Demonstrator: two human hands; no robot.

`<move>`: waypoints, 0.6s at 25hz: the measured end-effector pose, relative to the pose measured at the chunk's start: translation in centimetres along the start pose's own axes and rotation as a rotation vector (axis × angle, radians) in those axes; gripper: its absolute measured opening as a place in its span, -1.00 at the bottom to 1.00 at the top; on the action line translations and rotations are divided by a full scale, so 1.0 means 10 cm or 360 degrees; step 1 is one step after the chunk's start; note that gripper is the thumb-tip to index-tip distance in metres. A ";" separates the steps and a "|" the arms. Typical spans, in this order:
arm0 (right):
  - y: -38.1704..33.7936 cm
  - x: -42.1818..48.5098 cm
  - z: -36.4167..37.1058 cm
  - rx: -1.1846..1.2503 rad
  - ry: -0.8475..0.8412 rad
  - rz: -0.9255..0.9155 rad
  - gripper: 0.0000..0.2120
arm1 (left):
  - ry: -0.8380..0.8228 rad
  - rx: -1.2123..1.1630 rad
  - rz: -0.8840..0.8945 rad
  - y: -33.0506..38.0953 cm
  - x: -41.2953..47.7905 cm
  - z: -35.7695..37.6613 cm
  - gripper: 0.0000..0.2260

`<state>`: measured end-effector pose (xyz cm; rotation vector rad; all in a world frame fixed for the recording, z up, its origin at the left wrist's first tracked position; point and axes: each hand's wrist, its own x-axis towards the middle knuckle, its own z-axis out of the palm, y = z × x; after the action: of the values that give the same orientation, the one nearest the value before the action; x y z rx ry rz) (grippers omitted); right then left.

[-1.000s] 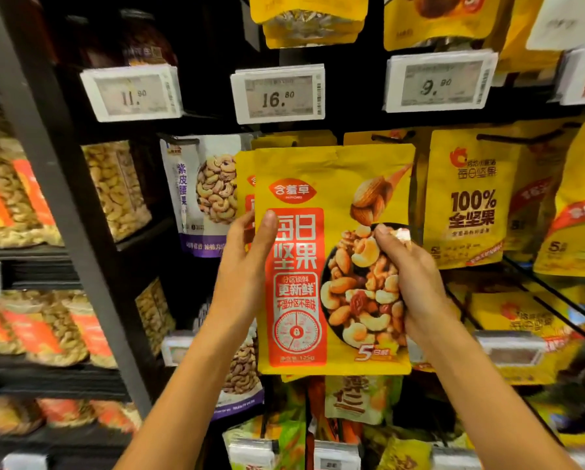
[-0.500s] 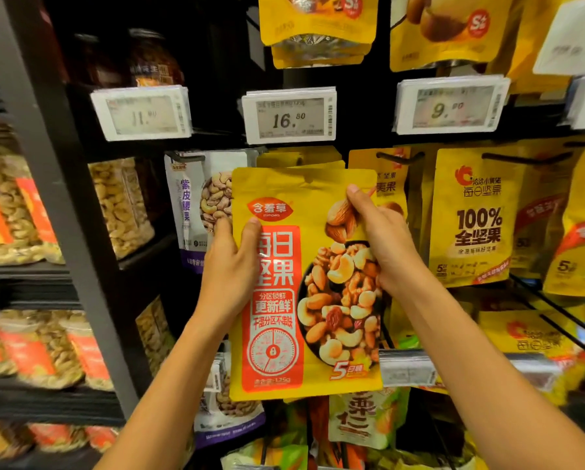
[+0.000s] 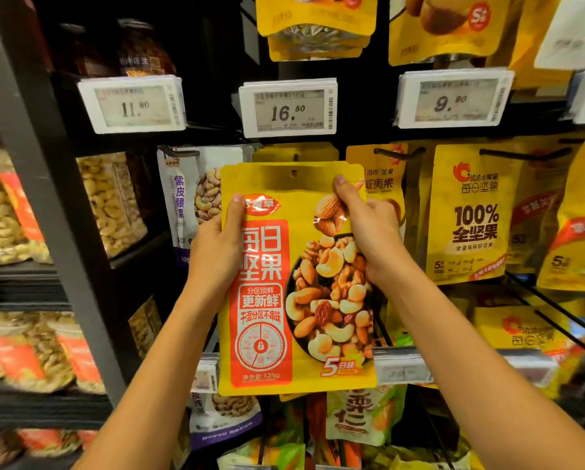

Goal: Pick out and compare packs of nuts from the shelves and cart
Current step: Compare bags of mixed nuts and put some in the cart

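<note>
Shelves (image 3: pixel 47 266) behind; left hand (image 3: pixel 216 245) and right hand (image 3: pixel 372 232) pinch yellow nut pack (image 3: pixel 284 334) upright, thumbs frontward.

A black shelf unit, split by a slanted upright (image 3: pixel 47 198), carries the stock. On its left boards lie clear bags of nuts with orange labels (image 3: pixel 9 205), and one board further right holds a clear bag of cashews (image 3: pixel 111 201). Dark jars (image 3: pixel 141 52) stand on the top board. Three price tags are clipped along the upper rail: 11.90 (image 3: pixel 131 105), 16.80 (image 3: pixel 288 108) and 9.90 (image 3: pixel 453 100). Below them, from black pegs, hang a white-and-purple cashew pack (image 3: pixel 189 195) and yellow packs marked 100% (image 3: pixel 470 215). More yellow packs (image 3: pixel 314 25) hang above the tags, and a chestnut pack (image 3: pixel 362 418) hangs lower down.
</note>
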<state>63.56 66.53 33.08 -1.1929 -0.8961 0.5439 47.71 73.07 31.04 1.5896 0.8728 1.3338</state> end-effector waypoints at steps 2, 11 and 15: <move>-0.05 0.02 0.05 0.0010 0.0017 -0.0001 -0.59 | 0.0026 0.0006 0.0010 0.01 0.05 -0.01 -0.57; 0.05 0.14 0.02 -0.0158 0.0073 0.0074 -0.33 | 0.0019 0.0045 -0.0031 -0.07 0.21 0.08 -0.60; 0.10 0.13 0.03 -0.0160 0.0034 0.0054 -0.46 | 0.0039 0.0048 -0.0030 -0.14 0.16 0.06 -0.59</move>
<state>64.15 67.98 32.54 -1.3047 -0.8948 0.5175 48.60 74.98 30.29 1.5875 0.9247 1.3351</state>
